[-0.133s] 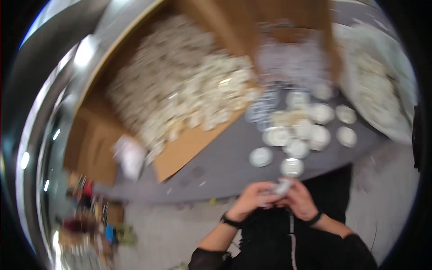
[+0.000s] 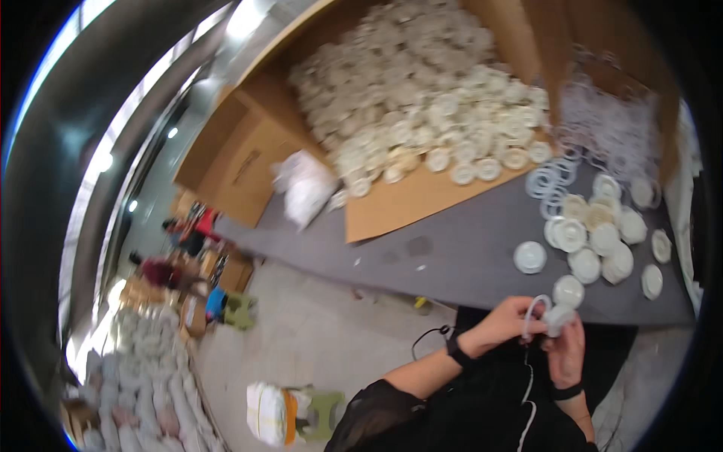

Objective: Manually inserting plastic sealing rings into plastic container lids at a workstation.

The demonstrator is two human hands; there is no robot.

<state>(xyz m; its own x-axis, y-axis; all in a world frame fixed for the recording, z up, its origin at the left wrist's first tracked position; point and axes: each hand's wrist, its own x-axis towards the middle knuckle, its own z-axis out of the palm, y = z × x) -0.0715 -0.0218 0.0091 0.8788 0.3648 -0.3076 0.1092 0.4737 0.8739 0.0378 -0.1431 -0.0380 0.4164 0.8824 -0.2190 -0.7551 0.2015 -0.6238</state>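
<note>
My left hand (image 2: 514, 321) pinches a thin translucent ring (image 2: 537, 304) beside my right hand. My right hand (image 2: 567, 351) is closed on a small white round cap (image 2: 557, 319), tilted between its thumb and fingers. Both hands are close together at the table's front edge, in front of my body. Just beyond them lies a white disc-shaped cap (image 2: 568, 291). Farther back is a loose heap of round white and cream caps (image 2: 603, 239), with one cap (image 2: 530, 257) apart to its left. Several pale rings (image 2: 548, 181) lie behind that heap.
A big cardboard box (image 2: 407, 213) full of white caps opens toward me on the grey table (image 2: 467, 260). A second box holds many clear rings (image 2: 610, 124). A white plastic bag (image 2: 307, 188) sits left. Beyond are stools, sacks (image 2: 143, 384) and people (image 2: 162, 271).
The view has swung left, so the table and hands appear farther right, and the picture is sharper. The ring in my left hand now shows clearly. Both hands stay together.
</note>
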